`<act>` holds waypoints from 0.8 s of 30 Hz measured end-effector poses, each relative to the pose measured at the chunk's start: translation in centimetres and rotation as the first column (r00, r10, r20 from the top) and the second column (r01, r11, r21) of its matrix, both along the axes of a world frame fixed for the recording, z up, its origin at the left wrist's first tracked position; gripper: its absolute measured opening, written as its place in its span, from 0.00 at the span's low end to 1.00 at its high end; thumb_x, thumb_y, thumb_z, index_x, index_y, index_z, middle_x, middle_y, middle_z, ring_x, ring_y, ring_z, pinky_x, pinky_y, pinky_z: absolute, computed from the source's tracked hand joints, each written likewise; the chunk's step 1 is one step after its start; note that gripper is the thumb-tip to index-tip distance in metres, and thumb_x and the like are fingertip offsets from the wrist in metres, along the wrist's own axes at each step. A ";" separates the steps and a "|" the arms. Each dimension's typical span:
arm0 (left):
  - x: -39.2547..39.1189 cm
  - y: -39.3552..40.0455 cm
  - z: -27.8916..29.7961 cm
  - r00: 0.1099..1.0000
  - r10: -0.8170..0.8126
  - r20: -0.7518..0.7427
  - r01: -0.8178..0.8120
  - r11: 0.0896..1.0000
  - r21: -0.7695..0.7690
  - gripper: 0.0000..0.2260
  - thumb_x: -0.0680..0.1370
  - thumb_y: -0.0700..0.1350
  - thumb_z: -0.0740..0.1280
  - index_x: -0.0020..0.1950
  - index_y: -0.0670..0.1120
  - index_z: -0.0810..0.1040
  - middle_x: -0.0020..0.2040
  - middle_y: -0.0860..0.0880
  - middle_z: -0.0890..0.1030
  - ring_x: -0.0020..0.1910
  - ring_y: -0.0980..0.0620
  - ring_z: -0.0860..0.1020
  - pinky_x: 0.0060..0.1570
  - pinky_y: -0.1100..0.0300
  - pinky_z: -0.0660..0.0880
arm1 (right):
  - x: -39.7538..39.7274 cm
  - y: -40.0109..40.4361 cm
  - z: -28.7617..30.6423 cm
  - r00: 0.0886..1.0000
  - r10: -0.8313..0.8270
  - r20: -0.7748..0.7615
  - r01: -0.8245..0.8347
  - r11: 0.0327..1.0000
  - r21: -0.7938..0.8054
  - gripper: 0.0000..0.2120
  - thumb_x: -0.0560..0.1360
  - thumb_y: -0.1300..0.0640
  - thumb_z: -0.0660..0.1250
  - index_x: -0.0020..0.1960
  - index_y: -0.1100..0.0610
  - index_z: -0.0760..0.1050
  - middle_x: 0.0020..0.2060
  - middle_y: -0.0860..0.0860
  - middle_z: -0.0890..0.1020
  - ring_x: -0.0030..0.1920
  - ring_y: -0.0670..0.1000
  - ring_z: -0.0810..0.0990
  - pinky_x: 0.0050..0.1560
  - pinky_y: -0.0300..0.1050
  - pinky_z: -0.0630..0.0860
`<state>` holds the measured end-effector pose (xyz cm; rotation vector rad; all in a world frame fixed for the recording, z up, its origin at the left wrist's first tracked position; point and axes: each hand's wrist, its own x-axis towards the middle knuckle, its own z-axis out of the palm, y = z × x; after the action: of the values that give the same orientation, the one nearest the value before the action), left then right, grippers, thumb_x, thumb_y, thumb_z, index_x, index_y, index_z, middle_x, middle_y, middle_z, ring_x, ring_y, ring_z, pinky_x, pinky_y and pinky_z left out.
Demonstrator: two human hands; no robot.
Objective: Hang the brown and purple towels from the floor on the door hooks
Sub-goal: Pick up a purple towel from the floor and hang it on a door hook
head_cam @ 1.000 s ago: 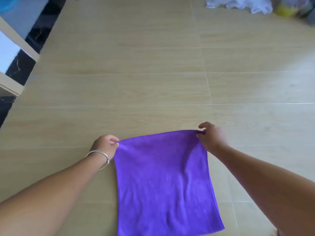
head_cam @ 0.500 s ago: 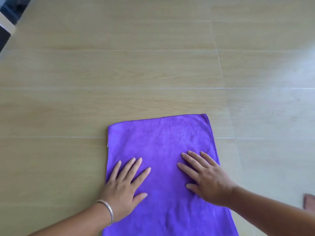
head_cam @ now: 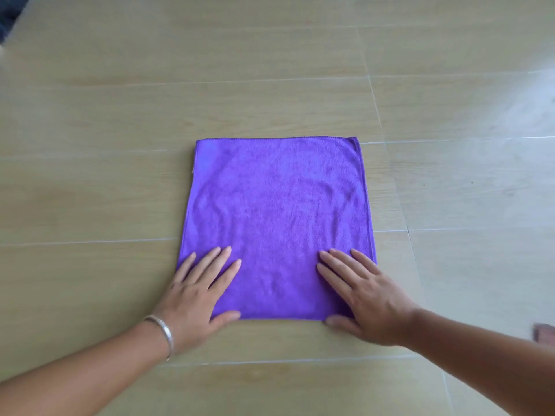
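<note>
Currently the purple towel [head_cam: 276, 226] lies flat on the light wood-look floor [head_cam: 120, 175], spread out as a rough square with faint wrinkles near its lower half. Left hand [head_cam: 195, 292]: palm down on the near left corner, fingers straight and slightly spread over the cloth, thumb along the near edge. A silver bracelet [head_cam: 163, 331] sits on that wrist. Right hand [head_cam: 366, 298]: palm down on the near right corner, fingers straight and slightly spread, thumb at the near edge touching the floor. Neither hand pinches the fabric. A bare toe [head_cam: 543, 333], blurred, shows at the right frame edge.
</note>
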<state>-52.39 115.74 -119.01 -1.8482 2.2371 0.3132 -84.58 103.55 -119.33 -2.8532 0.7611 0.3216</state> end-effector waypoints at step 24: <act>0.9 -8.2 29.0 0.946 0.323 0.044 -0.325 0.942 0.087 0.12 0.70 0.36 0.59 0.50 0.51 0.70 0.49 0.49 0.78 0.51 0.44 0.76 0.43 0.55 0.69 | 0.8 -5.7 31.8 0.917 -0.255 -0.307 0.213 0.963 -0.164 0.13 0.75 0.64 0.57 0.55 0.53 0.73 0.49 0.50 0.79 0.50 0.54 0.80 0.43 0.45 0.66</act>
<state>-51.49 107.55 -90.05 -2.1516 1.8578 0.4344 -83.77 97.84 -87.50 -2.8146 1.2147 0.7468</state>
